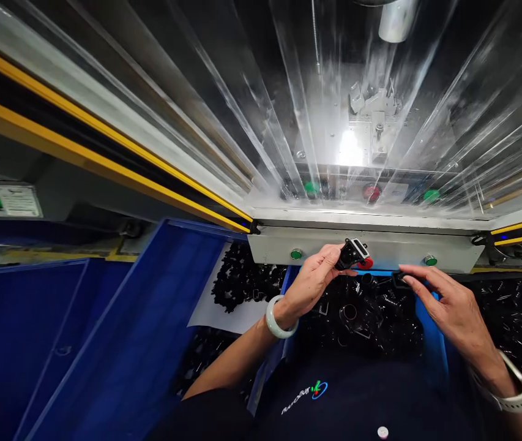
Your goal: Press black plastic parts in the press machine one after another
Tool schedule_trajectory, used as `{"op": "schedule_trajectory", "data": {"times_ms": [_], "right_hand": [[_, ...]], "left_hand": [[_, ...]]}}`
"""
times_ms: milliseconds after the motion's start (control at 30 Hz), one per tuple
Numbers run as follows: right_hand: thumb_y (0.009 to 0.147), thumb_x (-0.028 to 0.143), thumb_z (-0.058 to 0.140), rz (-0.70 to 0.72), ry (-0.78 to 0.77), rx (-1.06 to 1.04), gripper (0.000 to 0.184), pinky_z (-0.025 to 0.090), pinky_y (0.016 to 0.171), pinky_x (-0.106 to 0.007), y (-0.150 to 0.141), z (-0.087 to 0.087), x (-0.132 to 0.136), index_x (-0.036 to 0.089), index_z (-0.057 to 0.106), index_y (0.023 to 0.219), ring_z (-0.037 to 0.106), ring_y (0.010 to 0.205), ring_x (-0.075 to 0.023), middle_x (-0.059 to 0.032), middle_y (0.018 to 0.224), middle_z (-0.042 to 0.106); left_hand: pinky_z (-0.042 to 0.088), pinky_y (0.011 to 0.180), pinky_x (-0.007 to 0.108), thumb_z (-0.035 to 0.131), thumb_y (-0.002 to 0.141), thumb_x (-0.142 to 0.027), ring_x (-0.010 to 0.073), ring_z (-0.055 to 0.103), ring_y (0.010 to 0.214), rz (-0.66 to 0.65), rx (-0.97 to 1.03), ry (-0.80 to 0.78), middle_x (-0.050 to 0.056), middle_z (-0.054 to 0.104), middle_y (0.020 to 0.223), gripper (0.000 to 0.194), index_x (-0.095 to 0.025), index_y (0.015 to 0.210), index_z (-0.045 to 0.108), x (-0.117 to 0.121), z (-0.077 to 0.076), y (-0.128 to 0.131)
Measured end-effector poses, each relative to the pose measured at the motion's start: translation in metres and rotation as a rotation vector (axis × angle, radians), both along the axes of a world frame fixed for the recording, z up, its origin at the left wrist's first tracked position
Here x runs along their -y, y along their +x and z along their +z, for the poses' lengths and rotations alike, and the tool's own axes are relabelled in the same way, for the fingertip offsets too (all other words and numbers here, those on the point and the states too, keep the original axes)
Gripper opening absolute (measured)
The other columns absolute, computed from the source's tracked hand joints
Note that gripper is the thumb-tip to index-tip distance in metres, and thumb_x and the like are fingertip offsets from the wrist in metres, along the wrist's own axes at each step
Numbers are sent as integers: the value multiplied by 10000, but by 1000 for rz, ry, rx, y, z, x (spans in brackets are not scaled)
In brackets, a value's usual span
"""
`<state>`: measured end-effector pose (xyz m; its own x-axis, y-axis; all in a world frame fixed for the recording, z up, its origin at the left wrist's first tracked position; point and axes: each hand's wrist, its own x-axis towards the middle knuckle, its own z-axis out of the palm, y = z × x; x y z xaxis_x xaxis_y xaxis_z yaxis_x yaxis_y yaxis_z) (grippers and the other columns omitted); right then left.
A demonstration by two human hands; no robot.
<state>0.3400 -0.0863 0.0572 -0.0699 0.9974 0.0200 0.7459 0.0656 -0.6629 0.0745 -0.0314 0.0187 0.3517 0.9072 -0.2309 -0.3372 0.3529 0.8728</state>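
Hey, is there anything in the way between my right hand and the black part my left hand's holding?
Nothing visible: the space between your right hand and the black part in your left hand looks open. The red button appears behind the part.

Black part (347, 256) in left fingers (329, 260)

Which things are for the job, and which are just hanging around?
For the job, it seems:
- black part in the left hand
- small piece in the right hand
- pile in the blue bin

Probably just there:
- bangle
- wristband
- shirt logo
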Motion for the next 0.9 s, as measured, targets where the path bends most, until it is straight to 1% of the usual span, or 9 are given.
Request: {"op": "schedule_trajectory", "data": {"times_ms": [100,200,300,400,533,633,733,833,900], "right_hand": [[980,451,688,-154,53,-230,309,600,694,-270,-31,10,-14,296,712,1246,745,891,-166,-22,1053,774],[949,441,724,-164,59,-406,231,614,713,-277,-53,11,-28,257,734,1088,733,889,-162,-29,1028,752],[939,427,728,-103,-8,-434,220,613,743,-297,-63,9,-40,240,733,1055,727,858,-159,-29,984,752],[924,436,737,-83,-66,-423,236,612,781,-322,-65,8,-48,232,728,1042,726,829,-161,-25,945,763],[913,454,745,-62,-108,-444,246,614,738,-318,-62,9,-60,221,729,989,743,817,-175,-37,939,770],[900,450,760,-63,-54,-430,238,617,778,-327,-60,11,-73,221,734,961,747,845,-180,-39,958,768],[897,434,762,-34,16,-385,226,610,801,-335,-58,17,-95,219,736,962,733,847,-176,-34,937,760],[915,432,737,106,20,-338,238,598,761,-338,-57,35,-135,209,740,996,718,825,-177,-41,938,759],[954,399,685,145,148,-263,215,592,823,-364,-61,52,-176,201,732,1025,707,871,-180,-53,991,757]], "left_hand": [[631,905,407,661,987,-531,271,633,1166,35,-56,38,113,595,1331,392,-212,1160,808,2,4,3],[576,988,387,700,974,-500,253,621,1169,77,-212,217,101,652,1225,358,-226,1176,808,2,8,4],[524,1036,355,708,983,-452,220,647,1120,123,-271,321,84,702,1134,294,-223,1136,809,0,10,7],[538,980,320,700,993,-429,205,669,1088,182,-271,342,78,713,1127,265,-218,1115,804,-4,11,11],[556,981,325,644,1031,-383,199,684,1080,230,-341,434,76,735,1100,239,-213,1076,806,-16,15,17],[567,997,345,617,1047,-347,197,692,1102,242,-387,534,78,744,1121,227,-219,1096,797,-29,21,19],[578,990,368,740,969,-315,204,695,1101,241,-436,668,79,748,1141,198,-218,1139,772,-48,28,17],[592,900,342,786,921,-270,189,707,1004,277,-504,744,67,759,1051,159,-201,1063,771,-79,40,11],[588,825,306,778,913,-259,170,708,929,339,-536,743,57,758,991,111,-186,996,773,-109,50,7]]}}
